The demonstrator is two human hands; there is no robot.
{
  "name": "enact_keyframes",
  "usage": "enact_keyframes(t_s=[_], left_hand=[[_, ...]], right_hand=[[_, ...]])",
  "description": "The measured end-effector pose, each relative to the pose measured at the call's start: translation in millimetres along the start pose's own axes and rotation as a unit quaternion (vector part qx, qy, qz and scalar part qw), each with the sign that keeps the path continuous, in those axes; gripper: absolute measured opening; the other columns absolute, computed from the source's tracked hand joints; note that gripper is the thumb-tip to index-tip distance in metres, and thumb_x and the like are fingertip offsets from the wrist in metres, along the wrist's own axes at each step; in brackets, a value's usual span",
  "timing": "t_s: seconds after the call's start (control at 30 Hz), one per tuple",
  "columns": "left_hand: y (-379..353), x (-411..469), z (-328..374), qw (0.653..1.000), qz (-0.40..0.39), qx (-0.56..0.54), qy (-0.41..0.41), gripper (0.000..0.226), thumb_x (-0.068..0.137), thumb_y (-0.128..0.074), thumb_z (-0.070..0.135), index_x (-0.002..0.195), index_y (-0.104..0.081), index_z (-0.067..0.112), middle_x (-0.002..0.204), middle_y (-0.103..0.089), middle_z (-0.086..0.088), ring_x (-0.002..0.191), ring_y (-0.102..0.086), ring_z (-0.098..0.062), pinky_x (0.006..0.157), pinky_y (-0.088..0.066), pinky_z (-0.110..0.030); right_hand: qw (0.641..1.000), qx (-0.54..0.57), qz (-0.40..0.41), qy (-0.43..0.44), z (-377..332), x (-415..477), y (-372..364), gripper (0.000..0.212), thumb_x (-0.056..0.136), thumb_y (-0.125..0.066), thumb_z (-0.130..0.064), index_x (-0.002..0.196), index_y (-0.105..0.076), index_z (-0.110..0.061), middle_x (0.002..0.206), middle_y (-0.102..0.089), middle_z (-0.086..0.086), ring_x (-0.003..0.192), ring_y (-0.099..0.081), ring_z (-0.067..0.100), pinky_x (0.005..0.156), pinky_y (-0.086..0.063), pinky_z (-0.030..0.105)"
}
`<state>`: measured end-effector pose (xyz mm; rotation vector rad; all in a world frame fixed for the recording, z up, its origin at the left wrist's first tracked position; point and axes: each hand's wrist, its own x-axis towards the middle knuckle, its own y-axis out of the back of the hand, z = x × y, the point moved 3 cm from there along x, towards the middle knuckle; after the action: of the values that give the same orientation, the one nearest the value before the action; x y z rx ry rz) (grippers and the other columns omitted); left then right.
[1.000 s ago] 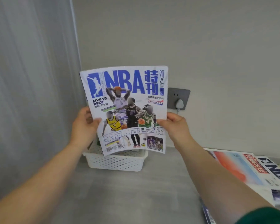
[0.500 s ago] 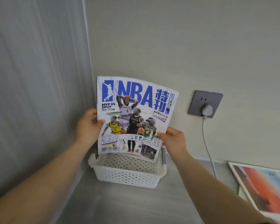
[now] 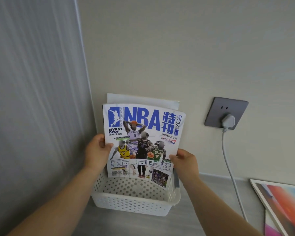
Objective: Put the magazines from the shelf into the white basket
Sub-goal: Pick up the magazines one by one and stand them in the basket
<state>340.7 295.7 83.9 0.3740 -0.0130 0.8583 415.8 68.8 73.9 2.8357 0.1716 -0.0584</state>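
The left hand [image 3: 97, 150] and right hand [image 3: 186, 161], seen from the head camera, each pinch a side edge of the NBA magazine [image 3: 143, 133], thumbs on the cover, holding it upright between them. Its lower edge dips into the white basket [image 3: 134, 205] just below the hands, not yet released. Beyond the hands a pale sheet [image 3: 143, 99] stands against the wall, probably a magazine already in. Right of the right hand a colourful magazine [image 3: 283, 201] lies flat, so at least one remains
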Motion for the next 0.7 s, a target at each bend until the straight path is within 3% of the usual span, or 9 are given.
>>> enact_keyframes(t_s=[0.07, 0.13, 0.17, 0.23, 0.33, 0.47, 0.53, 0.6, 0.7], left_hand=[[-2, 2, -1, 1.0, 0.011, -0.017, -0.005, 0.03, 0.083, -0.055, 0.001, 0.112, -0.052, 0.003, 0.116, -0.061, -0.016, 0.094, -0.055, -0.019, 0.073, -0.044, -0.025], [-5, 5, -3, 0.999, 0.015, -0.038, -0.004, 0.044, 0.083, -0.055, 0.002, 0.126, -0.043, 0.007, 0.126, -0.055, -0.014, 0.109, -0.053, -0.023, 0.085, -0.039, -0.03], [-7, 7, -4, 0.999, 0.01, -0.041, 0.002, 0.051, 0.085, -0.053, 0.004, 0.132, -0.036, 0.009, 0.132, -0.05, -0.013, 0.115, -0.05, -0.025, 0.087, -0.036, -0.031], [-13, 8, -9, 0.999, -0.021, -0.038, 0.016, 0.053, 0.088, -0.047, 0.006, 0.137, -0.027, 0.012, 0.138, -0.045, -0.013, 0.122, -0.046, -0.028, 0.087, -0.035, -0.031], [-23, 6, -13, 0.996, -0.083, -0.042, 0.017, 0.044, 0.091, -0.041, 0.008, 0.133, -0.033, 0.015, 0.135, -0.049, -0.013, 0.12, -0.049, -0.03, 0.091, -0.042, -0.038], [-28, 7, -16, 0.995, -0.084, -0.045, 0.031, 0.044, 0.092, -0.042, 0.013, 0.134, -0.033, 0.019, 0.135, -0.048, -0.01, 0.122, -0.046, -0.031, 0.1, -0.041, -0.05], [-28, 7, -18, 0.995, -0.081, -0.043, 0.034, 0.043, 0.092, -0.041, 0.014, 0.133, -0.033, 0.021, 0.135, -0.048, -0.01, 0.122, -0.047, -0.031, 0.099, -0.042, -0.05], [-28, 7, -17, 0.996, -0.082, -0.034, 0.022, 0.041, 0.092, -0.041, 0.013, 0.131, -0.034, 0.02, 0.134, -0.049, -0.011, 0.12, -0.048, -0.03, 0.096, -0.042, -0.047], [-28, 5, -15, 0.995, -0.096, -0.016, 0.003, 0.039, 0.091, -0.043, 0.012, 0.129, -0.037, 0.017, 0.132, -0.051, -0.011, 0.119, -0.049, -0.03, 0.097, -0.042, -0.047]], right_hand=[[1.0, -0.024, 0.015, 0.006, 0, 3, -3, 0.029, 0.085, -0.05, -0.002, 0.109, -0.056, -0.017, 0.113, -0.064, 0.009, 0.079, -0.061, 0.011, 0.066, -0.05, 0.023], [1.0, -0.012, 0.018, -0.007, 1, 6, -6, 0.057, 0.086, -0.049, 0.0, 0.137, -0.029, -0.018, 0.138, -0.044, 0.007, 0.113, -0.052, 0.021, 0.081, -0.045, 0.028], [1.0, 0.003, 0.009, -0.017, 1, 7, -7, 0.065, 0.087, -0.048, 0.001, 0.141, -0.017, -0.018, 0.144, -0.036, 0.007, 0.123, -0.045, 0.024, 0.086, -0.044, 0.03], [1.0, 0.014, -0.018, -0.02, -2, 9, -13, 0.069, 0.087, -0.046, 0.002, 0.143, -0.01, -0.017, 0.146, -0.033, 0.009, 0.126, -0.042, 0.026, 0.096, -0.043, 0.037], [0.999, 0.025, -0.041, -0.004, -9, 12, -23, 0.057, 0.087, -0.045, 0.001, 0.137, -0.022, -0.017, 0.132, -0.048, 0.011, 0.113, -0.051, 0.024, 0.093, -0.046, 0.037], [0.999, 0.031, -0.043, -0.005, -14, 18, -33, 0.058, 0.086, -0.038, 0.007, 0.136, -0.022, -0.018, 0.121, -0.049, 0.007, 0.104, -0.048, 0.019, 0.091, -0.044, 0.034], [0.999, 0.017, -0.039, -0.001, -13, 21, -37, 0.06, 0.086, -0.041, 0.006, 0.137, -0.02, -0.018, 0.126, -0.048, 0.008, 0.112, -0.049, 0.023, 0.1, -0.043, 0.041], [0.999, -0.017, -0.03, -0.005, -10, 24, -38, 0.061, 0.085, -0.043, 0.003, 0.137, -0.019, -0.015, 0.131, -0.046, 0.013, 0.119, -0.046, 0.03, 0.101, -0.041, 0.049], [0.987, -0.158, 0.002, 0.007, -6, 26, -31, 0.051, 0.085, -0.043, -0.006, 0.133, -0.027, -0.009, 0.132, -0.045, 0.014, 0.121, -0.04, 0.032, 0.104, -0.035, 0.047]])
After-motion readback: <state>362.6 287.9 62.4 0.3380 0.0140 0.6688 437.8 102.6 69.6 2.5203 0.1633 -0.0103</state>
